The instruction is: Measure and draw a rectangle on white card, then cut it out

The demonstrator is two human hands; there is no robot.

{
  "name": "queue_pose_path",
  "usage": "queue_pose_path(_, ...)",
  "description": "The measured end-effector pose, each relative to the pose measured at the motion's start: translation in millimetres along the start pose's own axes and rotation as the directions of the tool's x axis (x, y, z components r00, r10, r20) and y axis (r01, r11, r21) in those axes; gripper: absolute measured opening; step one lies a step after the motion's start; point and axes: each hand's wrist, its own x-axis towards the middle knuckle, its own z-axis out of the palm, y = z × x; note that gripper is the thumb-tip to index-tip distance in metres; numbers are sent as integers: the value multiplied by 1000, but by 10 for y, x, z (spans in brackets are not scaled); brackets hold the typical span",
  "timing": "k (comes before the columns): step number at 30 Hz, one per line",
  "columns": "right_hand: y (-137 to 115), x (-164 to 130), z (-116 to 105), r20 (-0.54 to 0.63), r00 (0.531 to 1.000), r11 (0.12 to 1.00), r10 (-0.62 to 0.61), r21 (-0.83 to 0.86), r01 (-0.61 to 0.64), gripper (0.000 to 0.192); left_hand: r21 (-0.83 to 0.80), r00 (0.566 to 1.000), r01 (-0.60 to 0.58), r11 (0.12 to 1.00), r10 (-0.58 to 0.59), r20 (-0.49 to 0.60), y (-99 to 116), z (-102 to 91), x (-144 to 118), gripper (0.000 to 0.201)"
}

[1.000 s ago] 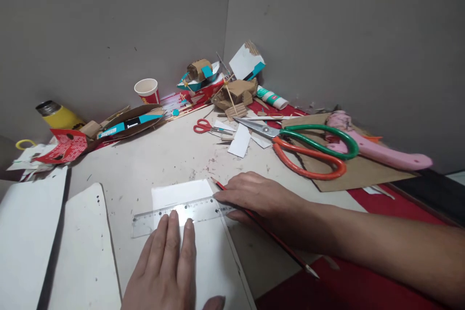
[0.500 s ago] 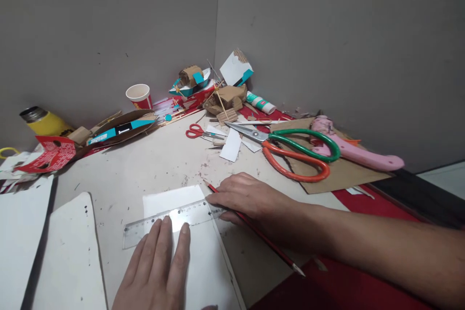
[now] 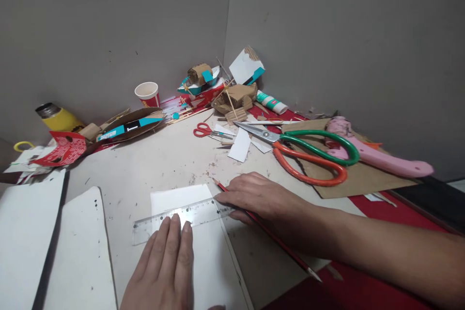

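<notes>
left fingers (image 3: 172, 242) seemingly atop ruler (image 3: 199, 212)

A grey wall (image 3: 109, 9), flecked with small dark marks, stands left of the corner seam (image 3: 228, 5); a second grey wall (image 3: 345, 34) stands right of it. Below the seam spreads a pale, speckled tabletop (image 3: 134, 167), brighter than the walls. Red covering (image 3: 403, 215) shows below and right of the seam; beyond it, a dark band (image 3: 434, 203), possibly the table's edge.
</notes>
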Motion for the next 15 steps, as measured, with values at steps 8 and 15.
queue_pose_path(8,-23,10,-29,12,1000,1000,18,-4,-18,24,-4,1000,0,1000,0,17,8,13,-22,110)
queue_pose_path(15,-23,6,-26,3,1000,1000,13,-13,-13,23,-6,999,-13,1000,13,30,7,24,-15,108)
